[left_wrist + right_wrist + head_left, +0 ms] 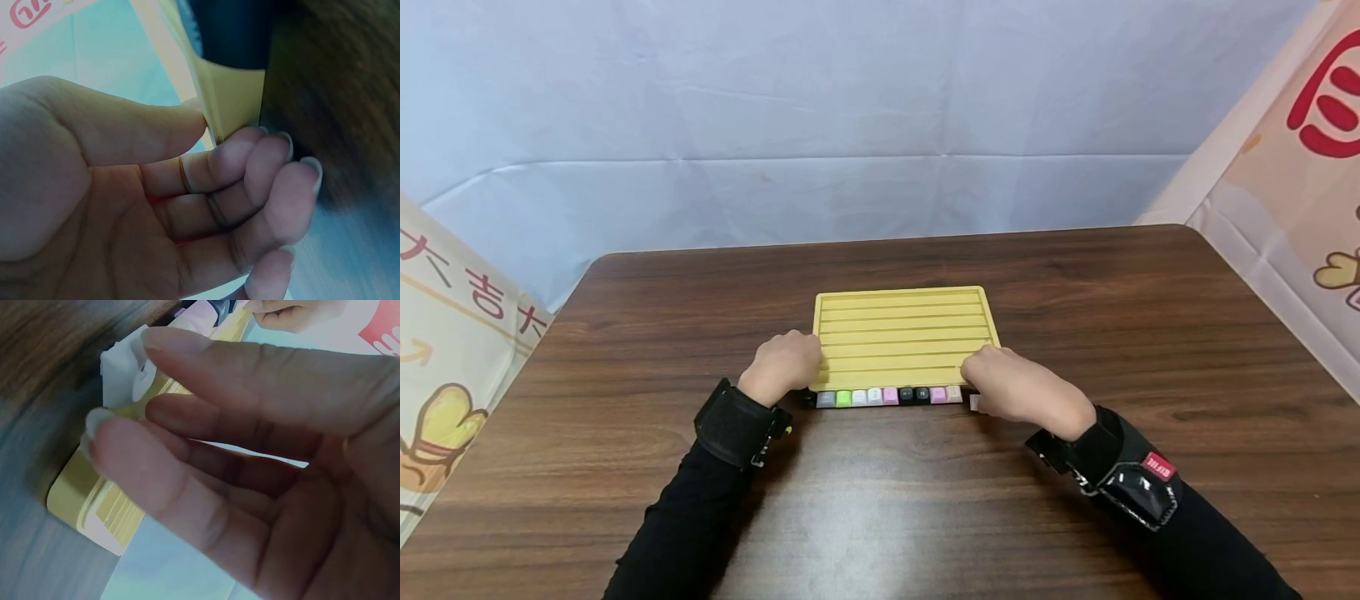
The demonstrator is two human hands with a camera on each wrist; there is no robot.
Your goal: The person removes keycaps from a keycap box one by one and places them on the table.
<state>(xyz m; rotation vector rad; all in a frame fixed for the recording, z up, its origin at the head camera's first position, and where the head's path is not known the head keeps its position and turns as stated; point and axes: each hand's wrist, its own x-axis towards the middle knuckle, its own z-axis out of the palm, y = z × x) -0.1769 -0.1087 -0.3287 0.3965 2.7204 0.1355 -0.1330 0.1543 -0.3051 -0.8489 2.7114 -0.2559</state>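
Note:
A yellow ridged tray [904,333] lies on the table, with a row of keycaps [891,397] in several colours along its near edge. My left hand [786,364] holds the tray's left side near the front corner; the left wrist view has the yellow edge [230,100] between thumb and curled fingers. At the front right corner, my right hand [1022,387] pinches a pale keycap [122,372] between thumb and forefinger. A small dark gap separates this cap from the row. Part of the tray's right front corner is hidden under the right hand.
The brown wooden table [880,517] spreads out on all sides of the tray. A pale blue cloth [850,108] hangs behind it, and printed cloths [1292,208] flank the left and right. Black straps [741,423] circle both wrists.

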